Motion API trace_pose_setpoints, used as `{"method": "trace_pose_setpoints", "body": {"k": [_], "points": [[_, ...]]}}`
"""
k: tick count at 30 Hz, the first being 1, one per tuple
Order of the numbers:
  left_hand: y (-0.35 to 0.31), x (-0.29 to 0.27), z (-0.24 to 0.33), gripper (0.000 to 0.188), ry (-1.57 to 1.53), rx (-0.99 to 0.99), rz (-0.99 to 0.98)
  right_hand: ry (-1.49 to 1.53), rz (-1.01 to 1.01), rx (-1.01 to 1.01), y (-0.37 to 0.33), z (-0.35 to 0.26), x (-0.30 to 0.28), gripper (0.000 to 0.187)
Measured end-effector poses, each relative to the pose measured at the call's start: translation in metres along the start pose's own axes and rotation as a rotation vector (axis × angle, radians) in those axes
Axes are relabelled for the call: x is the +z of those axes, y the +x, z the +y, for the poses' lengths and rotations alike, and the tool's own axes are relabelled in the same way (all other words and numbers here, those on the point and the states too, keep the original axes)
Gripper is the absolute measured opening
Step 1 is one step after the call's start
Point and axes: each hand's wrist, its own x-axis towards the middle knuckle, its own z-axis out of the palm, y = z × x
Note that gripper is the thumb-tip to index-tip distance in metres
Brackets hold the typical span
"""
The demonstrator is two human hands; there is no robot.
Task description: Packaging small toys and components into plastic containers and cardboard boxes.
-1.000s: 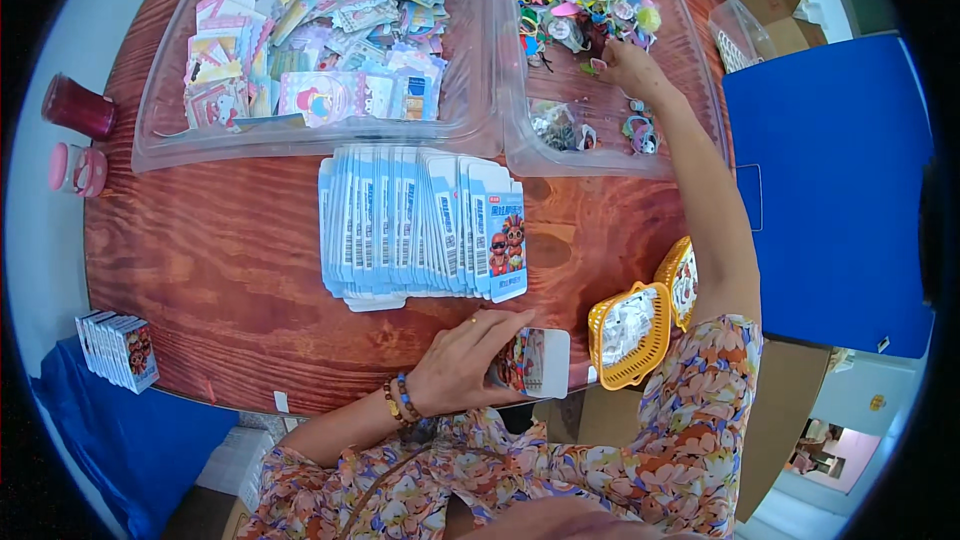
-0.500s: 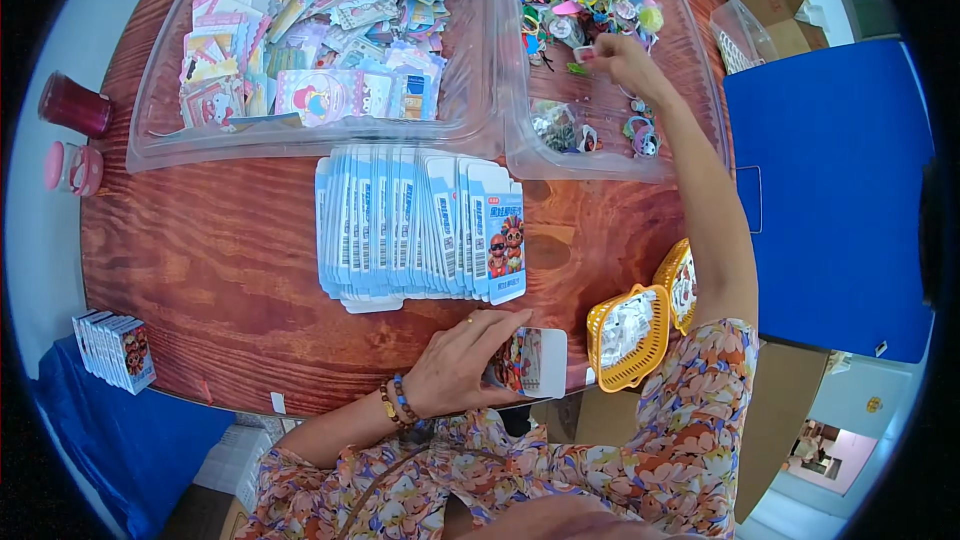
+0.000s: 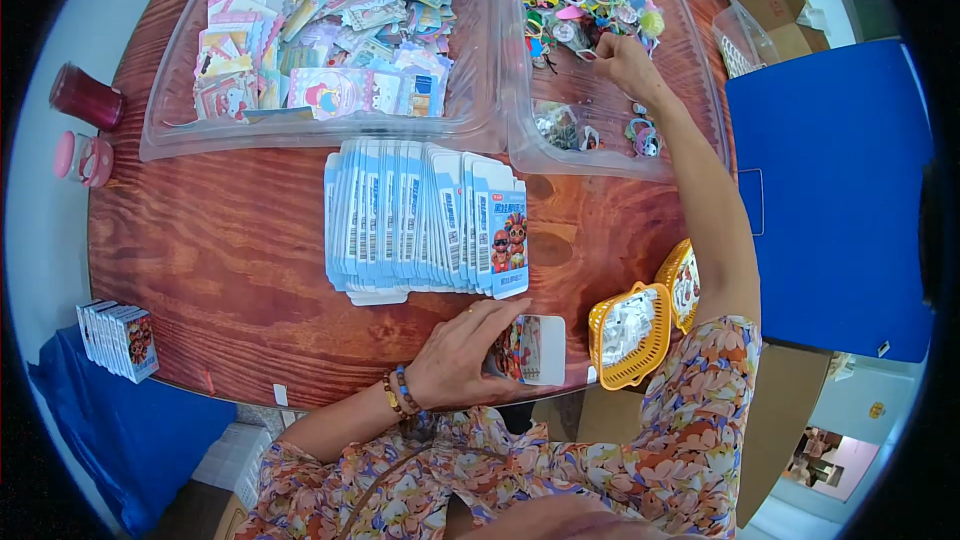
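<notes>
My left hand (image 3: 462, 358) is closed round a small card box (image 3: 507, 348) at the table's near edge, its pale end flap (image 3: 545, 350) pointing right. Over the right-hand clear plastic tray (image 3: 600, 158), my right hand (image 3: 625, 68) reaches among small toy trinkets (image 3: 585, 0), fingertips pinched together. Whatever lies between those fingertips is too small to make out. Just beyond my left hand lies a fanned row of flat light-blue boxes (image 3: 425, 220).
Another clear tray (image 3: 320, 136) holds piles of colourful cards. Two yellow baskets (image 3: 630, 380) with small packets stand at the right. Several upright boxes (image 3: 118, 340) sit at the left edge, below a red jar (image 3: 87, 97) and a pink-lidded jar (image 3: 84, 159).
The green trinket and small pale piece by my right fingertips no longer show. My right hand stays over the trinkets; my left keeps its box. The whole view has shifted slightly.
</notes>
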Motion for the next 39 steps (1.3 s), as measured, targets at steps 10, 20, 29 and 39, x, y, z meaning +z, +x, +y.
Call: {"method": "trace_pose_setpoints", "body": {"k": [10,20,29,39], "points": [[0.003,-0.002,0.003,0.093,0.002,0.026,0.129,0.520,-0.142,-0.034,-0.025,-0.036,-0.036,0.015],[0.004,0.005,0.003,0.094,0.007,0.081,0.097,-0.034,-0.138,-0.097,0.002,-0.034,-0.025,0.021],[-0.010,-0.005,0.012,0.098,-0.080,0.019,0.069,0.039,-0.275,0.051,0.016,-0.029,0.013,0.016],[-0.002,-0.004,0.007,0.084,-0.008,0.025,0.349,0.397,-0.180,-0.259,-0.048,-0.079,-0.058,0.018]]}}
